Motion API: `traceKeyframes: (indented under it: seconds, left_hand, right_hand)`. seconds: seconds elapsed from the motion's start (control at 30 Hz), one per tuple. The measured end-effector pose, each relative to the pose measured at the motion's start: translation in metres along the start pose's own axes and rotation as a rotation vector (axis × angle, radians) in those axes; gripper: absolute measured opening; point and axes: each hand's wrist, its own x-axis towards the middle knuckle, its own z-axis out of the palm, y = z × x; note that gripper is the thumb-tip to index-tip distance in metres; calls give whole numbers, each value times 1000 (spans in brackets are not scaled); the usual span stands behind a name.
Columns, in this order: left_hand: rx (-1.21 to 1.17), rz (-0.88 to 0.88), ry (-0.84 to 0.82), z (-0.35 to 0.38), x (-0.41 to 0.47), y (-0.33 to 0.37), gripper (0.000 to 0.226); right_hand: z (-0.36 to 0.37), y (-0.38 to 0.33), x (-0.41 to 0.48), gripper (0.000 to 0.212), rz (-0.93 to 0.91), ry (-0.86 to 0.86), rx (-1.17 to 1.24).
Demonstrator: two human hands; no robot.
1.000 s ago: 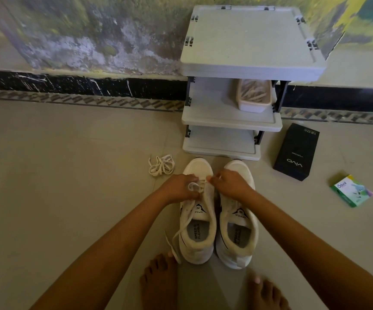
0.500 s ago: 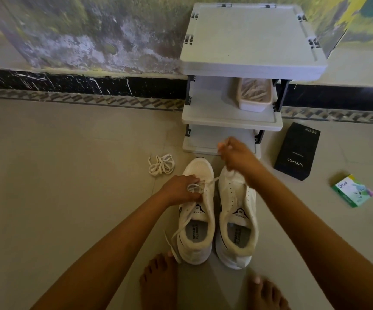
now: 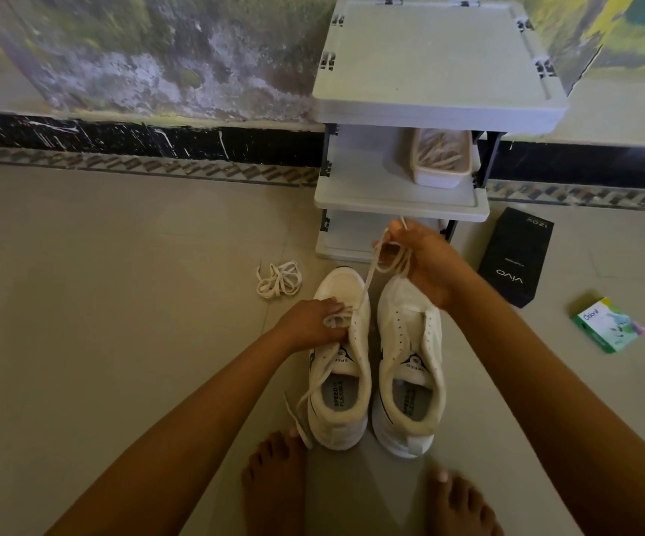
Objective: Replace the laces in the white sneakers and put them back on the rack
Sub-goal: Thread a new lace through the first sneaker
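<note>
Two white sneakers stand side by side on the floor, toes toward the grey shoe rack. My left hand presses on the left sneaker at its eyelets, fingers pinching a loop of its white lace. My right hand is raised above the toe of the right sneaker, closed around the pulled-out end of that lace, which runs taut down to the left shoe. The right sneaker shows bare eyelets. A loose coiled lace lies on the floor left of the shoes.
A tub of laces sits on the rack's middle shelf. A black box and a small green box lie on the floor to the right. My bare feet are just behind the sneakers. The wall runs behind the rack.
My right hand has lifted from the left sneaker's eyelets up and away toward the rack, drawing the lace out long. The left hand has stayed on the shoe.
</note>
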Motion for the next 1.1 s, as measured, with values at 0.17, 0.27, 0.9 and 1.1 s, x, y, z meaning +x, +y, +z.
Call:
traceKeyframes:
  seconds: [0.17, 0.27, 0.9, 1.1]
  left_hand:
    - [-11, -12, -1, 2, -2, 2, 69]
    - [-21, -17, -2, 3, -1, 2, 69]
    - [-568, -168, 89, -50, -34, 28, 13]
    - [-865, -103, 101, -72, -55, 47, 12]
  right_hand:
    - [8, 40, -7, 17, 178, 21, -395]
    - [5, 51, -8, 19, 180, -2, -486]
    - [-24, 52, -6, 20, 44, 72, -1335]
    - [-1, 33, -13, 54, -71, -145, -1285]
